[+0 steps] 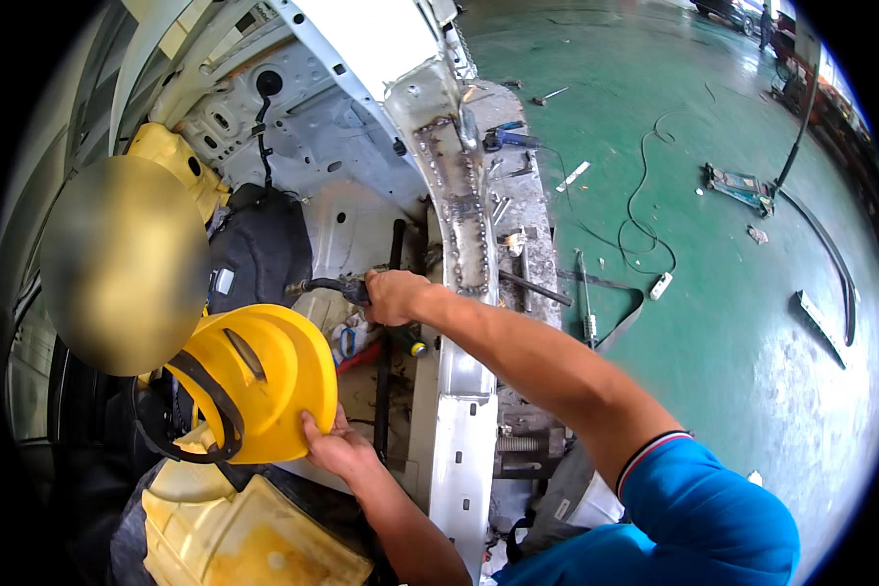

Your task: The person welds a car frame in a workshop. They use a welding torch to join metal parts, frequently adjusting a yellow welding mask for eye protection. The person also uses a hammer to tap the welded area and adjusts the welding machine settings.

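My left hand [334, 444] grips the rim of a yellow helmet [288, 361], fingers partly behind its edge. The hollow inside shows, with a black headband [227, 410] hanging across it. My right hand [396, 297] is closed round the black handle of a welding torch [337, 285]. Its curved neck points left, into the opened car body. Between and below my hands lie a crumpled cloth [347, 337] and a dark tool with a yellow end [410, 344]. A black bar [385, 391] runs down beside them.
A white metal sill [464, 459] and a pillar with weld spots [454, 200] stand under my right arm. Yellow padding [254, 537] lies at lower left; a blurred patch covers the upper left. On the green floor are a cable [633, 186], a floor jack [742, 188] and metal strips [820, 327].
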The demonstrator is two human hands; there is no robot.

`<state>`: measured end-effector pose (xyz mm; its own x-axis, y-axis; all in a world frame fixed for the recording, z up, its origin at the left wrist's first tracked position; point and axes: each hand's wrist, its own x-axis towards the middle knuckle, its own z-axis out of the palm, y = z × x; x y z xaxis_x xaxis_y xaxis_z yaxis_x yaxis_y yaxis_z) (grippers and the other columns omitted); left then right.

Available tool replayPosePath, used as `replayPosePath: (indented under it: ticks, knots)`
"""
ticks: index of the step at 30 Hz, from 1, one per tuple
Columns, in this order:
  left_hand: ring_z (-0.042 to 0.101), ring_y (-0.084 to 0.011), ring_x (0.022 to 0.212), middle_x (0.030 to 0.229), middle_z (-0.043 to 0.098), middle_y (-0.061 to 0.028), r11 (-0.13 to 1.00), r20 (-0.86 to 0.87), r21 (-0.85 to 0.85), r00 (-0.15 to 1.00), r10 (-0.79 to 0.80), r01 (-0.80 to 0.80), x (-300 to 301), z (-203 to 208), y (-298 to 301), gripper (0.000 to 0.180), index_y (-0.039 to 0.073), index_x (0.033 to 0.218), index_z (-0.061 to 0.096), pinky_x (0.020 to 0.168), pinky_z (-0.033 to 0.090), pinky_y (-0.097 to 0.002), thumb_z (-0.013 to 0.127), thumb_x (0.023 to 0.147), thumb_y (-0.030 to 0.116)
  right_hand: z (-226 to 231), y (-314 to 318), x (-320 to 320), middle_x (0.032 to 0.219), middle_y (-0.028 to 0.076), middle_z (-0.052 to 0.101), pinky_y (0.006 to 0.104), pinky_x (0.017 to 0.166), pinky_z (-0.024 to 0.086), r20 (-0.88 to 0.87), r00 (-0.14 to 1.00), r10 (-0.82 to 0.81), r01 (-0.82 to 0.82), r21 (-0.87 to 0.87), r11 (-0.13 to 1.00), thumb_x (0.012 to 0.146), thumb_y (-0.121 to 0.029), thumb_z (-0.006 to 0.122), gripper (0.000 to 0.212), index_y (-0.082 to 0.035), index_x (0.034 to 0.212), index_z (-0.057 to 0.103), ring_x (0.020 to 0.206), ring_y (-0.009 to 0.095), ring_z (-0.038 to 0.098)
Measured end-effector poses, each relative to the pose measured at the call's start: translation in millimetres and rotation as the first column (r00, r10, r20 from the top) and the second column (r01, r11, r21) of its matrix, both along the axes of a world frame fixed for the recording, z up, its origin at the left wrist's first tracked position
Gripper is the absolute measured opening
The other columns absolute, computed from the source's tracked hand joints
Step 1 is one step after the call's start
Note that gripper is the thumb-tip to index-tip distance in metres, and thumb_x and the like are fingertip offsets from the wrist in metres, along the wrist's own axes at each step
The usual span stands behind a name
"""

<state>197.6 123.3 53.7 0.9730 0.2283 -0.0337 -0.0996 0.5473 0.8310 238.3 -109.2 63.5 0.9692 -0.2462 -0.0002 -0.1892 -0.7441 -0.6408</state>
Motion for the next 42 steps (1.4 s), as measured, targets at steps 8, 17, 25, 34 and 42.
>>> replayPosePath:
  ticks: [8,17,25,34,42]
  knots:
    - [0.065,-0.0213,0.095,0.112,0.066,-0.0105,0.997,-0.032,-0.077,0.999,0.027,-0.029,16.3,-23.5,8.2,0.033,-0.001,0.122,0.054,0.085,0.054,-0.0331,0.056,0.095,0.018,-13.7,-9.0,4.1,0.109,0.024,0.067,0.0416,0.090,0.051,-0.027,0.997,0.070,-0.070,-0.010,0.997,0.081,-0.037,0.068,0.048,0.004,0.106,0.065,0.106,0.037,0.063]
    - [0.065,-0.0215,0.094,0.108,0.068,-0.0086,0.997,-0.087,0.001,0.993,-0.075,0.076,-5.7,-44.6,6.3,0.034,0.004,0.122,0.055,0.086,0.049,-0.0322,0.054,0.097,0.027,-103.0,-125.0,-167.0,0.093,0.019,0.070,0.0402,0.076,0.052,0.379,0.688,-0.619,0.288,0.639,0.713,0.087,-0.031,0.067,0.041,0.002,0.110,0.064,0.081,0.029,0.068]
    - [0.066,-0.0198,0.090,0.097,0.068,-0.0093,0.988,-0.148,0.138,0.988,-0.042,0.063,-72.6,-71.2,-2.5,0.043,0.003,0.118,0.060,0.086,0.051,-0.0281,0.067,0.090,0.034,-337.0,-169.2,-241.4,0.107,0.021,0.065,0.0459,0.087,0.052,-0.354,0.713,-0.606,0.644,-0.013,0.765,0.085,-0.038,0.064,0.043,0.000,0.105,0.062,0.101,0.038,0.064]
    - [0.066,-0.0320,0.079,0.092,0.069,-0.0186,0.733,0.009,0.680,1.000,-0.011,0.001,-73.5,-101.1,20.4,0.034,-0.010,0.106,0.063,0.073,0.056,-0.0419,0.061,0.093,0.020,-440.1,-198.8,-165.3,0.120,0.013,0.059,0.0427,0.094,0.048,-0.178,0.719,-0.672,0.630,-0.243,0.738,0.088,-0.016,0.051,0.035,-0.003,0.121,0.054,0.117,0.028,0.055]
    - [0.065,-0.0331,0.078,0.086,0.068,-0.0181,0.859,-0.099,0.507,0.995,-0.017,0.065,-68.9,-84.6,13.2,0.037,-0.009,0.105,0.061,0.074,0.054,-0.0432,0.063,0.092,0.025,-435.3,-200.5,-132.9,0.086,0.019,0.069,0.0433,0.073,0.054,-0.397,0.837,-0.377,0.512,0.323,0.796,0.084,-0.038,0.065,0.040,0.001,0.094,0.066,0.080,0.032,0.068]
